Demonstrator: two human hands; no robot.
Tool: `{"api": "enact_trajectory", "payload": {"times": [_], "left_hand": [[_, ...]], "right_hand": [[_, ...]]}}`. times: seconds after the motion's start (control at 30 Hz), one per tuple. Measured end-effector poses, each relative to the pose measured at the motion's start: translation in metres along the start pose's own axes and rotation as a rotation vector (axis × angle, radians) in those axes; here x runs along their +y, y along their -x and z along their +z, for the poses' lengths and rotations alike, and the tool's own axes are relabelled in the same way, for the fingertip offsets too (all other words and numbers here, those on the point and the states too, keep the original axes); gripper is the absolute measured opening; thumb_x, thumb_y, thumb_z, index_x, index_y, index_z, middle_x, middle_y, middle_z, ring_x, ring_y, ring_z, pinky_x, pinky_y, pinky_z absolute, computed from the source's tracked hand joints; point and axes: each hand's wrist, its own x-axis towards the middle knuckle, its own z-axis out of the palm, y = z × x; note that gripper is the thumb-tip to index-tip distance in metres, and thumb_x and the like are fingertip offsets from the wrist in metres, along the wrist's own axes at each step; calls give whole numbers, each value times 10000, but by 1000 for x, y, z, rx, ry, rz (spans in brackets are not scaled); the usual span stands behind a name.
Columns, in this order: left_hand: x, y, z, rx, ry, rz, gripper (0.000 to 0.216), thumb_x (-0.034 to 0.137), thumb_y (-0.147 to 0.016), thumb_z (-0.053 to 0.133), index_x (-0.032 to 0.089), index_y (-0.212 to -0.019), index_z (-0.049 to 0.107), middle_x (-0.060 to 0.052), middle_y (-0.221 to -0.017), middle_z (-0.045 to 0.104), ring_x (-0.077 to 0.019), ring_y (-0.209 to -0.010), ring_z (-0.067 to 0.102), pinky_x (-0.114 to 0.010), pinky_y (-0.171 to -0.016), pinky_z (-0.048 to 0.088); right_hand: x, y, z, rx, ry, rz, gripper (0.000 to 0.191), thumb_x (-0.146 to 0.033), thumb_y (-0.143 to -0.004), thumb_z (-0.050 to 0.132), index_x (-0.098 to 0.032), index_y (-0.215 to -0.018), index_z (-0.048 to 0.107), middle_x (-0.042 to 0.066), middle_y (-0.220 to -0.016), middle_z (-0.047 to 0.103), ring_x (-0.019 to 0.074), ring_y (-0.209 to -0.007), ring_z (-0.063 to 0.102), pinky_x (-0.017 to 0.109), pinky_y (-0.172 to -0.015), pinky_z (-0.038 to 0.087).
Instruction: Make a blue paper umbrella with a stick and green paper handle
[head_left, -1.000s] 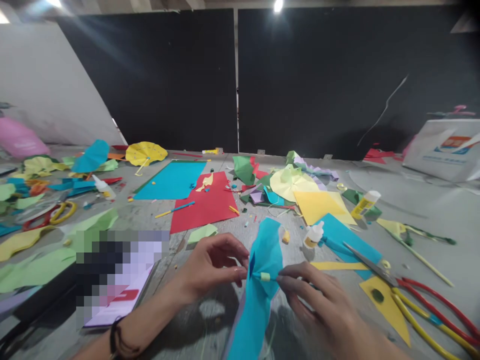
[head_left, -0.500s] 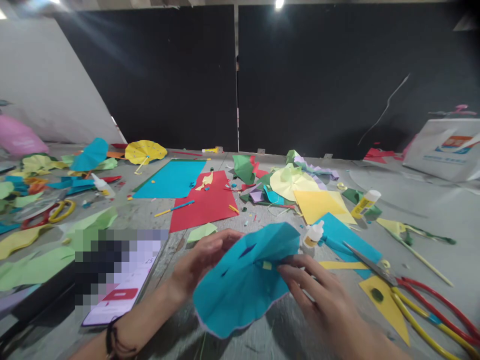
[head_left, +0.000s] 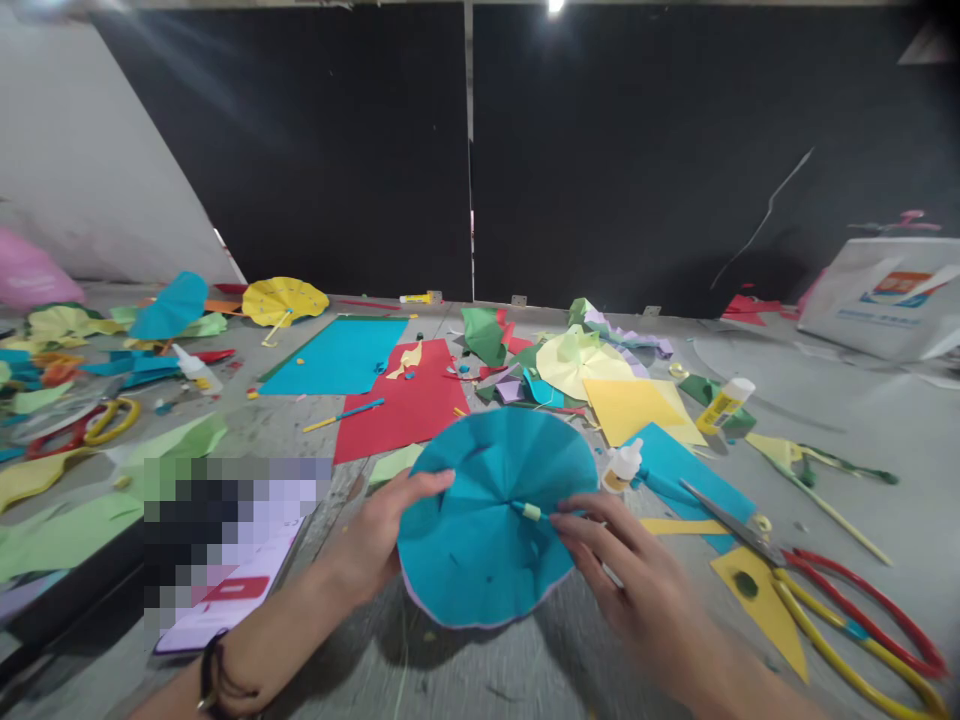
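Head view: left hand, right hand, loose grips on blue paper parasol

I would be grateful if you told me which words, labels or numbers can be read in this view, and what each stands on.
None can be read.
White bag: printed logo and line, too blurred.
Glue stick: label too small.
Lilac sheet: red patch too blurred.

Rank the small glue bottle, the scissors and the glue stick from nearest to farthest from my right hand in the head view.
From your right hand:
1. Small glue bottle, just ahead of it.
2. Scissors, ahead and to the right.
3. Glue stick, farther ahead on the right.
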Motion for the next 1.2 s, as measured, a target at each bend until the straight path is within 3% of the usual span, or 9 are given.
{"api": "enact_trajectory", "payload": {"times": [0.1, 0.2, 0.4, 0.5, 0.6, 0.73, 0.83, 1.0, 1.2], "left_hand": [[5, -4, 3, 179, -96, 30, 267, 367, -835, 702, 159, -993, 758, -131, -968, 833, -354, -945, 794, -455, -801, 654], [8, -9, 1, 217, -221, 113, 266, 340, -828, 680, 158, -1014, 734, -127, -975, 827, -342, -915, 790, -440, -774, 643], [3, -20, -8, 262, -410, 346, 439, 210, -708, 794, 181, -1128, 669, -135, -1210, 741, -359, -1190, 667, -472, -1001, 529], [-6, -16, -6, 357, -521, 611, 519, 197, -761, 791, 223, -1245, 602, -123, -1436, 589, -319, -1383, 510, -457, -1164, 382], [-17, -4, 4, 243, -745, 974, 232, 164, -846, 729, 217, -1068, 689, -107, -1258, 659, -297, -1254, 586, -416, -1122, 409], [-36, 9, 21, -271, -666, 790, 168, 228, -888, 742, 205, -1053, 726, -97, -1112, 707, -253, -1044, 668, -341, -935, 517], [-44, 10, 30, -293, -479, 621, 120, 308, -914, 746, 188, -905, 752, -79, -1011, 703, -219, -962, 671, -315, -896, 506], [-28, 12, 43, -259, -282, 440, 204, 365, -896, 774, 170, -841, 754, -80, -1033, 706, -204, -942, 647, -301, -875, 501], [-18, 3, 54, -313, -172, 392, 240, 398, -902, 765, 177, -838, 699, -64, -896, 743, -202, -889, 671, -317, -863, 528]], "right_hand": [[-2, -3, 1, 60, -43, -1, 314, -140, -1055, 504, -303, -1310, 586, 99, -1240, 683, 257, -1088, 736, 404, -882, 657], [-7, -6, 0, 117, -78, 6, 336, -131, -1040, 524, -287, -1337, 553, 90, -1185, 712, 250, -1099, 725, 397, -905, 644], [-12, -9, 0, 124, -135, 44, 354, -91, -1017, 512, -268, -1323, 528, 102, -1145, 706, 243, -1070, 718, 367, -873, 636], [-15, -10, -2, 134, -170, 43, 324, -97, -1007, 528, -269, -1278, 569, 98, -1114, 716, 246, -1045, 725, 358, -859, 633], [-21, -13, -4, 144, -306, 135, 190, -162, -999, 585, -279, -1137, 643, 64, -1017, 741, 230, -950, 745, 326, -821, 636], [-32, -16, 0, 147, -638, 321, 82, -280, -949, 713, -256, -908, 647, 32, -886, 720, 190, -827, 736, 265, -732, 632], [-38, -16, 6, 104, -813, 385, 274, -333, -910, 764, -231, -760, 559, 19, -809, 681, 169, -760, 703, 248, -665, 605], [-38, -18, 3, 95, -826, 409, 280, -329, -874, 800, -217, -731, 587, 18, -788, 691, 162, -730, 684, 247, -636, 580], [-27, -25, -7, 140, -876, 443, 295, -368, -860, 825, -219, -750, 596, 12, -800, 686, 164, -734, 695, 267, -637, 594]]}}
